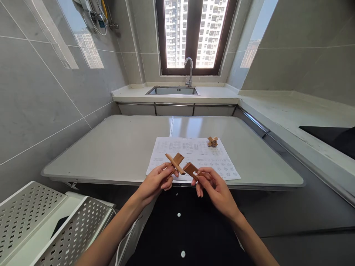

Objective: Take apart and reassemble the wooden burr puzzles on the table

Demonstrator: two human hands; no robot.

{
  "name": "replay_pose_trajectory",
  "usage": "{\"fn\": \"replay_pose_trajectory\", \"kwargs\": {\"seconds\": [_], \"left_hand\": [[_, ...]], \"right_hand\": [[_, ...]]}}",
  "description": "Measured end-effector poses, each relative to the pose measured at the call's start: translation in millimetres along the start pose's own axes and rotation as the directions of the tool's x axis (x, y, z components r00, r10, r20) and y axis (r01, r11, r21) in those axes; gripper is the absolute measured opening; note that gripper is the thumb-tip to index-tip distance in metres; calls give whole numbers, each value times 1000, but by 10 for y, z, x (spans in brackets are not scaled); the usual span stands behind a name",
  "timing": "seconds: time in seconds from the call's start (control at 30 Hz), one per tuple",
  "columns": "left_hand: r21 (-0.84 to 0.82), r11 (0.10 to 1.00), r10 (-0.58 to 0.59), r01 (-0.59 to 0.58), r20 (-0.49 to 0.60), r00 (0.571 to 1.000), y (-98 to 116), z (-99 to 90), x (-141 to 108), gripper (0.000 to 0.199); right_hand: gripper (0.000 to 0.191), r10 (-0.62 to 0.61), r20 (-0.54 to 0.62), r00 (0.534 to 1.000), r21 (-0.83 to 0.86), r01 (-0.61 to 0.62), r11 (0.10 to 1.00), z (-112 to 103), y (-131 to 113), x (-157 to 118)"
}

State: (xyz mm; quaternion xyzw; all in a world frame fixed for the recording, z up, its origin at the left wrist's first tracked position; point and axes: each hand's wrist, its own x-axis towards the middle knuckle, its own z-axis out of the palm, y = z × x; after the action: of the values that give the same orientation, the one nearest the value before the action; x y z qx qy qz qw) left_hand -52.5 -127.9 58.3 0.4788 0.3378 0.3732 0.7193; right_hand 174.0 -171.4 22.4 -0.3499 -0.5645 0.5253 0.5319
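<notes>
My left hand (158,180) is closed on two wooden puzzle pieces (176,161) that cross each other, one a slim stick and the other a flat block. Pinched in my right hand (212,184) is a flat brown wooden puzzle piece (190,170) with a notch in its side. The pieces of the two hands are close together, with a narrow gap between them, above the front edge of the table. Beneath them lies a printed sheet (191,147) with rows of small diagrams. An interlocked wooden burr puzzle (212,141) sits on the sheet's far right corner.
The pale folding table (111,147) spans the space before me. Behind it is a counter with a sink (172,91) and faucet (189,72) under a window. A white perforated rack (74,225) stands at lower left, and a counter (305,111) runs along the right.
</notes>
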Motion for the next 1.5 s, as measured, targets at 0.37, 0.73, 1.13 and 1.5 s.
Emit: {"fn": "replay_pose_trajectory", "kwargs": {"seconds": [0.37, 0.73, 1.13, 1.5], "left_hand": [[-69, 995, -71, 77, 80, 994, -33, 56, -11, 32], [-118, 985, -101, 125, 197, 975, -74, 25, -13, 34], [-161, 972, -117, 171, 299, 947, -78, 3, -51, 38], [-78, 970, -181, 231, 405, 896, -61, 32, -88, 27]], "right_hand": [[26, -36, 12, 999, -12, 37, 999, 213, 57, 72], [26, -11, -30, 999, 113, 14, 994, 203, 0, 94], [26, 52, 22, 998, 237, -55, 970, 223, 15, 88], [29, 40, 122, 992, 237, -68, 969, 271, 83, 67]]}}
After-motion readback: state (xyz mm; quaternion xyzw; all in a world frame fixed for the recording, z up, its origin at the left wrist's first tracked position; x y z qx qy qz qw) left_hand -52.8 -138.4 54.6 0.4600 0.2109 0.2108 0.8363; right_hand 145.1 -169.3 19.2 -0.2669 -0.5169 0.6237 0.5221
